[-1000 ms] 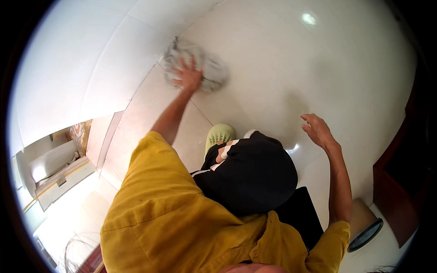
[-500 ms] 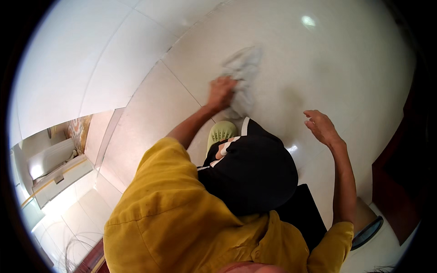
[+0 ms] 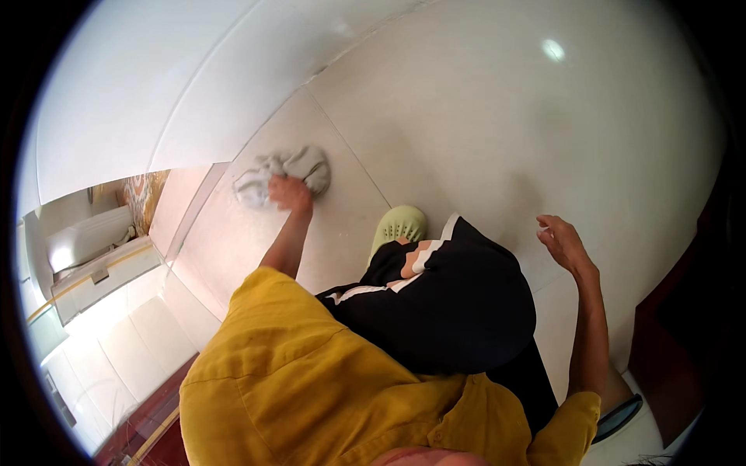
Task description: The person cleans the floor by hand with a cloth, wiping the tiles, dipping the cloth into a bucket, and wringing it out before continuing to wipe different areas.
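Observation:
A crumpled grey-white rag (image 3: 305,161) lies bunched on the pale tiled floor at the left, near the base of the white wall. My left hand (image 3: 291,194) is closed on its near side, pressing it against the tiles; the fingertips are partly hidden and a little blurred. Off to the right, my right hand (image 3: 565,244) hangs above the floor with loosely bent fingers. The thumb stands somewhat apart, and nothing shows in that hand.
A light green clog (image 3: 399,227) on my foot stands between the hands, below my bent knee in black trousers (image 3: 458,303). White wall panels (image 3: 148,85) rise at the left, beside an opening with a step (image 3: 105,279). Something dark red (image 3: 672,365) stands at the far right.
My left hand has swept the rag leftward and slightly nearer across the floor, toward the wall. My right hand has shifted a little right and down in the view.

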Motion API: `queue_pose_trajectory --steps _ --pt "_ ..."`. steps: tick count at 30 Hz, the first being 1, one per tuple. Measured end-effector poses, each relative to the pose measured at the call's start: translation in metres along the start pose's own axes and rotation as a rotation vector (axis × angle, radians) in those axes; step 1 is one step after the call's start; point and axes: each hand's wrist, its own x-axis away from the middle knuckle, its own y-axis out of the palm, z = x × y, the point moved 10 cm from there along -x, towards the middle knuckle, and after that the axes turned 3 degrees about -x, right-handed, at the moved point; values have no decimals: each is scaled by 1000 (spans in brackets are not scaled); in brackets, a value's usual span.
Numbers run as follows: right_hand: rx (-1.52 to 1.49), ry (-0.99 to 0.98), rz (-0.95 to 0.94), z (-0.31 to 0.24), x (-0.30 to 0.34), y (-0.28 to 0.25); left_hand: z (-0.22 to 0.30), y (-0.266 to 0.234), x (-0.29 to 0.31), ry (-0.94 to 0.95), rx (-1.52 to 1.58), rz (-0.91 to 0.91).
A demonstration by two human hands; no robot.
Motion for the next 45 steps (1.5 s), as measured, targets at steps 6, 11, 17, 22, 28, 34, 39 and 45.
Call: queue_pose_trajectory --steps 6,11,17,22,28,34,39,45 --pt "-37 -25 -25 -12 -12 -1 174 7 17 339 64 83" --pt "-35 -29 -14 -24 -23 0 268 -13 179 942 282 123" --pt "-8 -41 7 -31 -10 -19 248 -42 260 1490 511 -216" --pt "48 10 67 9 17 -34 116 -17 141 1487 432 -120" --pt "29 97 -14 62 27 -2 -11 -15 120 969 17 -336" --pt "8 45 -33 47 16 10 107 -20 200 1478 118 -514" --pt "3 -3 5 40 1 6 189 -48 255 1975 -79 -564" --pt "-1 13 3 41 -3 6 290 -55 339 2167 234 -308"
